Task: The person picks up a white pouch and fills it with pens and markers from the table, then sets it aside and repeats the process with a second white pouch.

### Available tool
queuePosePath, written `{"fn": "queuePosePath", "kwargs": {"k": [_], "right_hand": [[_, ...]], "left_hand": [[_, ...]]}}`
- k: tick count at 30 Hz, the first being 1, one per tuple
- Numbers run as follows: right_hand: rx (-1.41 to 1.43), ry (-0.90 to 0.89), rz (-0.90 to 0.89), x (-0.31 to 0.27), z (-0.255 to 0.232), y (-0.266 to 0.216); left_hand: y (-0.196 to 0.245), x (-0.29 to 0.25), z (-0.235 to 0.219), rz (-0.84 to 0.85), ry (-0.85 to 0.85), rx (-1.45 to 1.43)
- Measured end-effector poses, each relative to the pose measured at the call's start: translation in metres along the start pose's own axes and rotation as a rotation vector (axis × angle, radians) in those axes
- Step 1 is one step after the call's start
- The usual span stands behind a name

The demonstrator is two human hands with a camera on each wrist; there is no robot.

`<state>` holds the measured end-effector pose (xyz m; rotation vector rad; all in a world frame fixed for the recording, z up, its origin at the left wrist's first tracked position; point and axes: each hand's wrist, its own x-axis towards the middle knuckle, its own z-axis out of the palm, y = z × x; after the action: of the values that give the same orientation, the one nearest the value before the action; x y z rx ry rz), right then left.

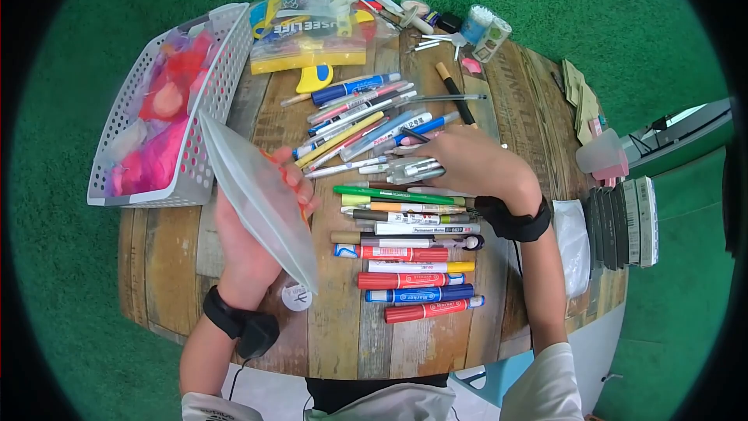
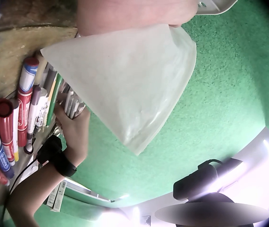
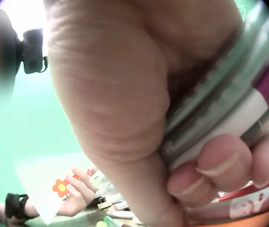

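Note:
A translucent white pouch (image 1: pixel 261 195) with orange flower print is gripped in my left hand (image 1: pixel 248 238), tilted above the table's left part; in the left wrist view the pouch (image 2: pixel 130 80) hangs from the palm. My right hand (image 1: pixel 479 164) holds several clear-barrelled pens (image 1: pixel 415 169) over the pen pile. In the right wrist view, thumb and fingers curl round the pens (image 3: pixel 219 94), one with a purple band. Below that hand, a green pen (image 1: pixel 397 194) and several markers, such as a red marker (image 1: pixel 413 281), lie in a column. More pens, including a yellow one (image 1: pixel 340 140), lie beyond.
A white basket (image 1: pixel 201 140) with pink and purple items stands at the left. A clear yellow-edged bag (image 1: pixel 308 62), cotton swabs (image 1: pixel 477 25) and a black marker (image 1: pixel 456 93) lie toward the far side. Boxes (image 1: pixel 640 222) and a plastic packet (image 1: pixel 571 245) are at the right.

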<state>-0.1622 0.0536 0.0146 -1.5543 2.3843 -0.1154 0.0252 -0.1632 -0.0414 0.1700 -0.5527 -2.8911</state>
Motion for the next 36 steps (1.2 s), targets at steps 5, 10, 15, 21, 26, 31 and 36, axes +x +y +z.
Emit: {"fn": "queuePosePath", "kwargs": {"k": [5, 10, 15, 21, 26, 31, 36], "right_hand": [[-0.145, 0.087, 0.036, -0.003, 0.004, -0.011], [-0.156, 0.025, 0.064, -0.002, 0.008, -0.016], [-0.155, 0.070, 0.045, -0.001, 0.012, -0.017], [-0.121, 0.058, 0.000, 0.000, 0.008, -0.012], [0.025, -0.034, 0.003, -0.003, -0.010, -0.025], [-0.009, 0.031, -0.066, 0.000, 0.006, -0.023], [-0.069, 0.030, 0.060, 0.002, 0.003, -0.018]], "left_hand": [[0.000, -0.001, 0.005, -0.004, -0.009, 0.042], [0.000, -0.001, 0.007, -0.007, 0.011, 0.043], [0.000, -0.001, 0.007, -0.004, 0.002, 0.035], [0.000, 0.000, 0.004, -0.004, -0.003, 0.042], [0.001, 0.000, 0.004, -0.007, 0.001, 0.035], [0.000, -0.002, 0.006, -0.007, 0.003, 0.051], [0.001, 0.000, 0.000, 0.000, -0.010, -0.011]]}}
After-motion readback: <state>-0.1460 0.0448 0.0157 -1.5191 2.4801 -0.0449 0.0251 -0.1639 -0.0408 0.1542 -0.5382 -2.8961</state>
